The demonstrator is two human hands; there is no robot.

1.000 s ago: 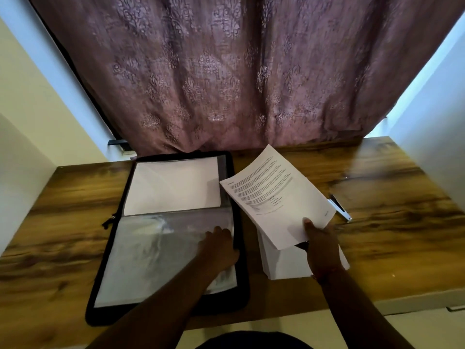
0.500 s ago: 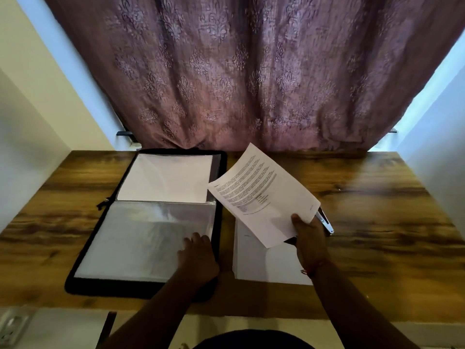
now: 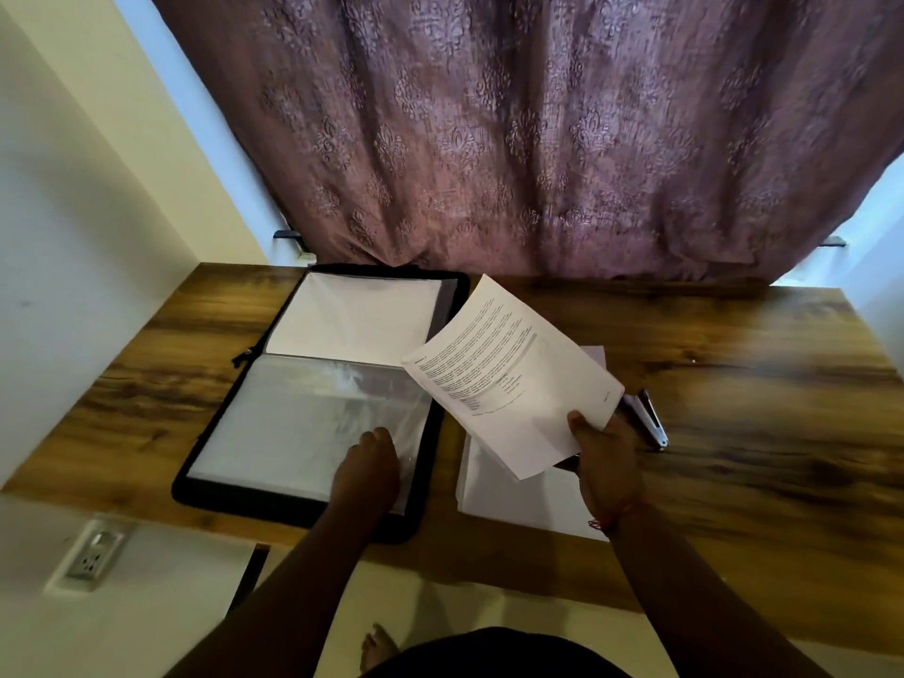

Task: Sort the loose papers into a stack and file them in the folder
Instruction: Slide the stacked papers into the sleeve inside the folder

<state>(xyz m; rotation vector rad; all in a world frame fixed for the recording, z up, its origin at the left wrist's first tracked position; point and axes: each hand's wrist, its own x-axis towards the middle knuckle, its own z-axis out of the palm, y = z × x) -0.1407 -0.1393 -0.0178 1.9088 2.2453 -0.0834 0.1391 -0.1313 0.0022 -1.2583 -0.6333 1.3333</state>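
Two forearms reach up from the bottom edge, where my view cuts them off. I see the left hand (image 3: 368, 463) resting on the clear plastic sleeve (image 3: 313, 423) of the open black zip folder (image 3: 442, 384), its fingertips too blurred to read. My right hand (image 3: 604, 450) pinches a printed white sheet (image 3: 508, 379) by its near corner, lifted over the white paper stack (image 3: 518, 501) and hiding most of it. Beyond lies a half-covered silver clip (image 3: 653, 423) on the wooden desk (image 3: 758, 384), then the mauve patterned curtain (image 3: 538, 139).
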